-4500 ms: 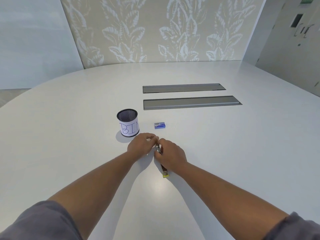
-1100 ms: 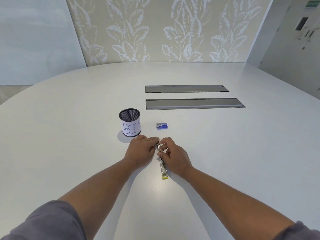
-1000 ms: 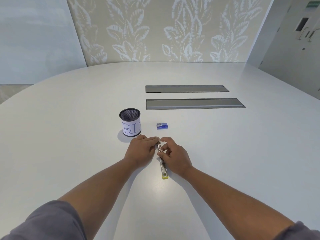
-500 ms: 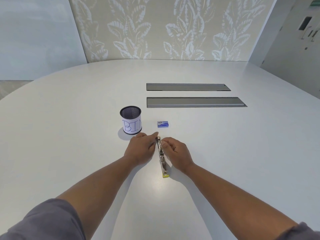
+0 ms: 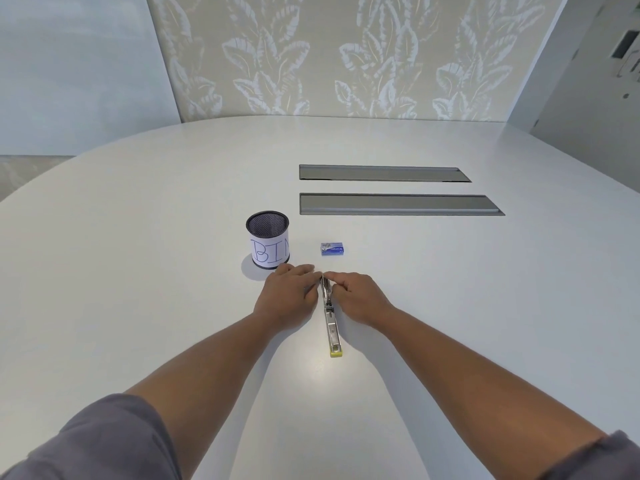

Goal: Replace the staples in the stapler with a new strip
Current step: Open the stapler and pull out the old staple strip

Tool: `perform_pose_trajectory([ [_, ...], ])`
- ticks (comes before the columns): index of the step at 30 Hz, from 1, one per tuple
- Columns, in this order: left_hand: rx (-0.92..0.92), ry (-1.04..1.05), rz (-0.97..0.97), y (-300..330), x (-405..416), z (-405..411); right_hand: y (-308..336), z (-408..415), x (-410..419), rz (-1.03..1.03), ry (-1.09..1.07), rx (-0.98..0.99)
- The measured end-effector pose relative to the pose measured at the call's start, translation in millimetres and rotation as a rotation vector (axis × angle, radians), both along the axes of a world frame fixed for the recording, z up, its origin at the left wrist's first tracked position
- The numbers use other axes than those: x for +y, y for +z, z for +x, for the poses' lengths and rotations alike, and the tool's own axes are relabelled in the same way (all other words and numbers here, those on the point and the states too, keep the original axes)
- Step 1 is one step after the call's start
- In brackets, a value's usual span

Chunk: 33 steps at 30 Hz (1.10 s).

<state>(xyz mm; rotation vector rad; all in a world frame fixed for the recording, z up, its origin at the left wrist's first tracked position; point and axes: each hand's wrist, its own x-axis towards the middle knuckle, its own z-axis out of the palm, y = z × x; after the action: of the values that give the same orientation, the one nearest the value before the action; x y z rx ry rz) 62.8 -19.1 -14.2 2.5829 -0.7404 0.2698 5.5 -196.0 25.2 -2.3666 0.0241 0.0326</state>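
A slim metal stapler (image 5: 331,323) with a yellow near end lies opened out flat on the white table, pointing away from me. My left hand (image 5: 289,295) rests against the left side of its far half, fingertips at the far tip. From the right, my right hand (image 5: 358,296) pinches that same far end between thumb and fingers. The staple channel under my fingers is hidden. A small blue staple box (image 5: 332,249) sits just beyond my hands.
A black mesh cup (image 5: 268,244) with a paper label reading "BIN" stands beyond my left hand. Two long grey cable-slot covers (image 5: 398,204) lie further back. The white table (image 5: 138,271) curves away on the left.
My right hand has slid from the stapler's middle up to its far tip, uncovering the middle and near part. My left hand has stayed beside the far end.
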Motion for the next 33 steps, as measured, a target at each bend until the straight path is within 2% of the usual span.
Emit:
perform_pose_trajectory([
  [11,-0.013,0.014,0.044,0.0,-0.8,0.4,0.1,3.6,5.1,-0.24,0.1,-0.078],
  [19,-0.032,0.018,0.03,0.2,-1.9,-0.7,-9.9,-2.6,-0.8,-0.186,0.11,-0.178],
  [25,-0.014,0.012,0.047,0.9,-1.6,-0.6,-7.7,-2.0,-3.7,-0.014,0.027,-0.182],
  [33,-0.025,0.01,0.031,2.0,-1.6,-2.1,-12.2,2.5,-2.8,-0.026,0.029,-0.179],
])
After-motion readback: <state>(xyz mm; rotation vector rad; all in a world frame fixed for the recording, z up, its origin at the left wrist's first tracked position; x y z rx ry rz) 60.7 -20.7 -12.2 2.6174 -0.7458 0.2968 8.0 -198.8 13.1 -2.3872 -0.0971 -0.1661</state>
